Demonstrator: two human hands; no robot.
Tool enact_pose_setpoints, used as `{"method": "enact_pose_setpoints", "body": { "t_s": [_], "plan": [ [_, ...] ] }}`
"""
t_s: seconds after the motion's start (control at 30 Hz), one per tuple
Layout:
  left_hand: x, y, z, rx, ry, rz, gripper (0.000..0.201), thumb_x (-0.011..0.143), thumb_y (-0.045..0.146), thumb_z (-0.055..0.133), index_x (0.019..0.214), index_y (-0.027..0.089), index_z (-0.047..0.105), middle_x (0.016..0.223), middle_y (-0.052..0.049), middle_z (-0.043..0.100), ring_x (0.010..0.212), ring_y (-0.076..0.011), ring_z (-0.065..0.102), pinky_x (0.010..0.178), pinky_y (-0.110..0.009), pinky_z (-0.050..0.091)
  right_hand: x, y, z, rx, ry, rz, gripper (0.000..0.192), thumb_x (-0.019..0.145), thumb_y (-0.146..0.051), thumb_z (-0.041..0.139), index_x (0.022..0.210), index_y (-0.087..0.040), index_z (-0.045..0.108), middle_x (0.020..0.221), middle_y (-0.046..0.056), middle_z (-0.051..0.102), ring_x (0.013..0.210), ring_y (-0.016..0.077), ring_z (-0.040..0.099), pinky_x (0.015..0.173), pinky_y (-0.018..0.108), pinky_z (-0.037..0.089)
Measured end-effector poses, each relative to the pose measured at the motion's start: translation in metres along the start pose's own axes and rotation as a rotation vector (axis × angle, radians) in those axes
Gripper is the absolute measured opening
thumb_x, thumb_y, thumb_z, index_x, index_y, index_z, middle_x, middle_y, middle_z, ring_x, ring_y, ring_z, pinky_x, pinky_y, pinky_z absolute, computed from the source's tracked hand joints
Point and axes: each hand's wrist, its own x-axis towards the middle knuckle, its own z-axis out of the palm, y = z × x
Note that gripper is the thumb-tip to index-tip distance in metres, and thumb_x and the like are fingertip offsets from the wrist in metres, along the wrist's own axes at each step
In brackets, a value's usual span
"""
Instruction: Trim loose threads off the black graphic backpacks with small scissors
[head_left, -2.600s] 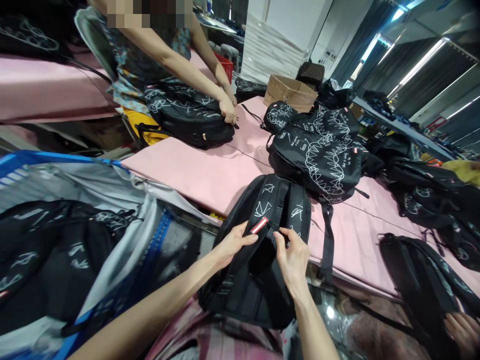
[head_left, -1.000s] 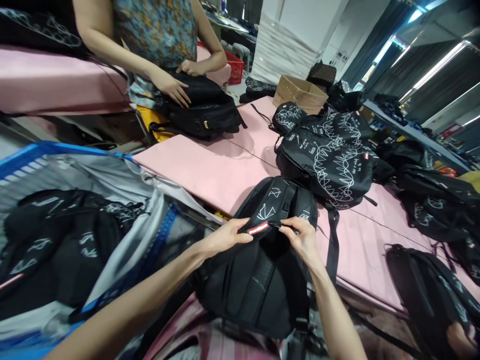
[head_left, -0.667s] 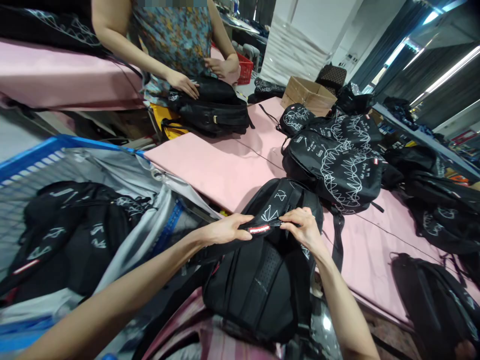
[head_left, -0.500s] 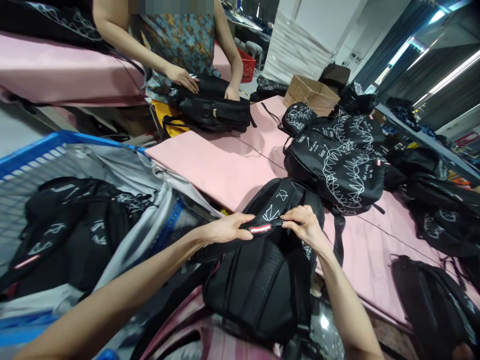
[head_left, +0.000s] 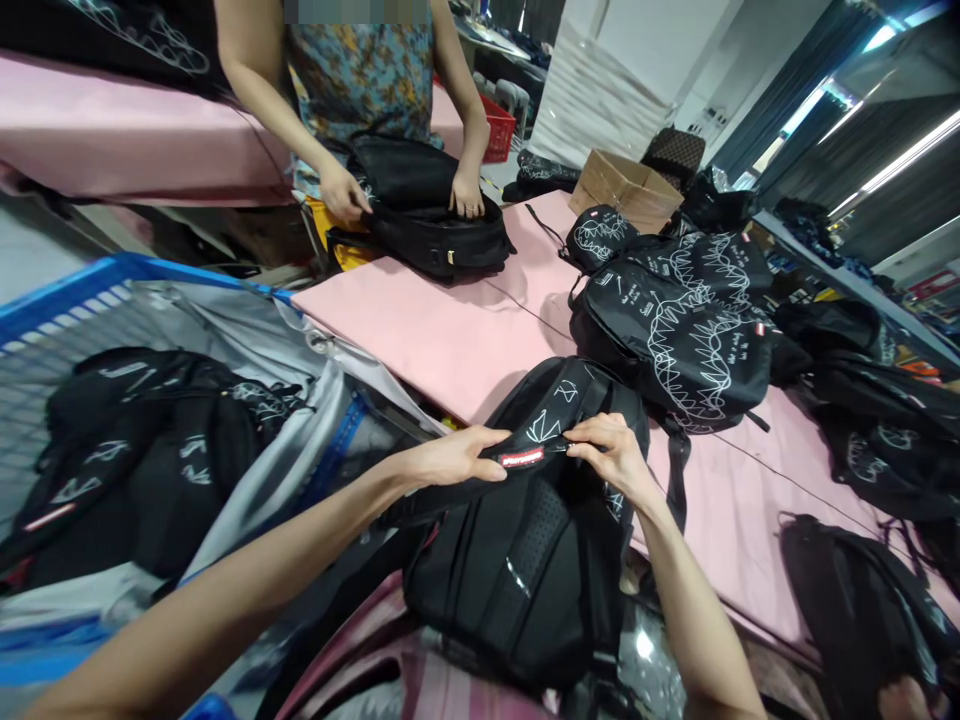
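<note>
While the black backpack (head_left: 525,560) lies back-panel up at lower centre, half over the pink table (head_left: 450,340) edge, the left hand (head_left: 450,462) and right hand (head_left: 611,455) each pinch its shoulder strap (head_left: 536,445), fingers closed on it. Red label (head_left: 523,459) on strap: white lettering, too small to read. Printed backpack (head_left: 675,320), right of centre: white scribble graphics, text illegible. Upper left: another person's hands (head_left: 341,192) on a plain black bag (head_left: 431,215).

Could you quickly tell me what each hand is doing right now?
Left hand: closed on the backpack strap.
Right hand: pinching the same strap.
</note>
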Motion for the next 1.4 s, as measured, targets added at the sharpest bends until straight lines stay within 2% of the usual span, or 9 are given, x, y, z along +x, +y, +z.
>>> {"method": "enact_pose_setpoints", "body": {
  "t_s": [0.17, 0.43, 0.8, 0.9, 1.0, 1.1, 1.4],
  "plan": [
    [0.001, -0.003, 0.001, -0.011, -0.017, 0.040, 0.043, 0.070, 0.024, 0.058, 0.113, 0.018, 0.061, 0.102, -0.001, 0.065, 0.096, -0.0240, 0.054, 0.084, -0.028, 0.038, 0.001, -0.003, 0.000, 0.000, -0.018, -0.010, 0.024, 0.083, -0.045, 0.057, 0.086, -0.026, 0.071, 0.085, 0.001, 0.071, 0.078, 0.0162, 0.062, 0.080, 0.035, 0.037],
    [0.002, -0.006, 0.000, 0.016, 0.037, 0.059, 0.037, 0.065, 0.026, 0.064, 0.101, 0.018, 0.067, 0.096, -0.001, 0.068, 0.095, -0.0255, 0.056, 0.082, -0.028, 0.041, 0.005, -0.005, -0.002, -0.093, -0.044, -0.068, 0.023, 0.083, -0.045, 0.057, 0.090, -0.028, 0.071, 0.085, 0.001, 0.071, 0.079, 0.0162, 0.062, 0.079, 0.035, 0.038],
    [0.000, -0.005, 0.001, -0.011, 0.100, 0.052, 0.034, 0.060, 0.026, 0.067, 0.094, 0.019, 0.069, 0.087, -0.002, 0.069, 0.089, -0.0255, 0.059, 0.075, -0.027, 0.043, 0.008, -0.008, 0.001, -0.042, -0.028, -0.086, 0.022, 0.084, -0.045, 0.057, 0.086, -0.028, 0.071, 0.082, -0.001, 0.071, 0.077, 0.0151, 0.062, 0.079, 0.034, 0.039],
    [0.000, -0.006, 0.000, 0.000, 0.081, 0.063, 0.035, 0.062, 0.027, 0.067, 0.095, 0.018, 0.069, 0.088, -0.001, 0.068, 0.087, -0.0244, 0.058, 0.075, -0.026, 0.043, 0.008, -0.008, -0.001, -0.094, -0.035, -0.144, 0.020, 0.083, -0.042, 0.059, 0.090, -0.028, 0.071, 0.083, 0.000, 0.071, 0.077, 0.0149, 0.062, 0.077, 0.033, 0.039],
    [0.001, -0.008, 0.001, 0.011, 0.044, 0.066, 0.035, 0.065, 0.029, 0.066, 0.097, 0.017, 0.068, 0.090, -0.002, 0.068, 0.084, -0.0232, 0.058, 0.074, -0.026, 0.043, 0.006, -0.007, -0.004, -0.118, -0.034, -0.113, 0.022, 0.083, -0.044, 0.058, 0.091, -0.027, 0.071, 0.085, 0.001, 0.071, 0.078, 0.0157, 0.062, 0.077, 0.034, 0.038],
    [0.002, -0.009, 0.001, -0.004, 0.056, 0.084, 0.036, 0.065, 0.029, 0.066, 0.100, 0.017, 0.067, 0.093, -0.003, 0.067, 0.086, -0.0237, 0.058, 0.075, -0.026, 0.042, 0.005, -0.008, -0.004, -0.105, -0.044, -0.082, 0.025, 0.084, -0.046, 0.056, 0.090, -0.027, 0.071, 0.086, 0.001, 0.071, 0.079, 0.0167, 0.062, 0.078, 0.034, 0.037],
    [0.001, -0.002, 0.005, 0.076, 0.046, 0.069, 0.036, 0.067, 0.029, 0.063, 0.100, 0.016, 0.066, 0.092, -0.002, 0.066, 0.085, -0.0229, 0.057, 0.074, -0.026, 0.042, 0.006, -0.017, -0.003, -0.109, -0.065, -0.110, 0.024, 0.085, -0.043, 0.055, 0.091, -0.026, 0.070, 0.085, 0.001, 0.071, 0.078, 0.0165, 0.061, 0.078, 0.034, 0.035]
  ]
}}
